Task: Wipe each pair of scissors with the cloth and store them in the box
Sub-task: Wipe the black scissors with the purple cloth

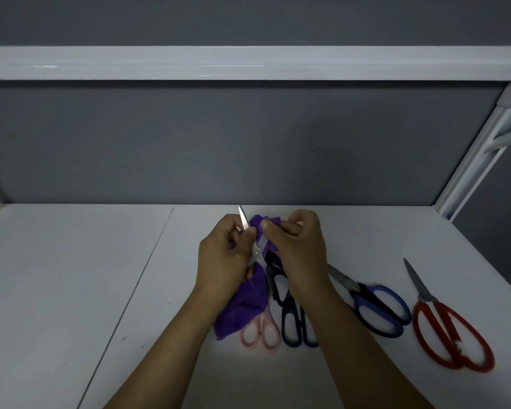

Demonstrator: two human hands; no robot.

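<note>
Purple cloth (242, 305) is held over the white bench (71, 276) at centre of view, wrapped about the pink-handled scissors (261, 327). Scissors are parted: one bare blade is seen sticking up and away between the hands, the other is covered by cloth. Left hand (222, 261) is curled round the scissors near the pivot, with cloth bunched under the palm and hanging below it. Right hand (295, 249) is closed in a pinch, thumb and fingertips pressed on the cloth-covered blade. Pink handle loops are pointed toward the person and are blurred; whether they touch the bench cannot be told.

Black-handled scissors (284, 323) are laid on the bench just right of the pink loops, partly hidden under the right forearm. Blue-handled scissors (362, 293) are laid further right, blade tips covered by the right wrist. Red-handled scissors (450, 329) are laid furthest right, closed, tip pointed away. Grey wall panel (248, 143) is set behind the bench, with a white shelf (248, 63) across it above.
</note>
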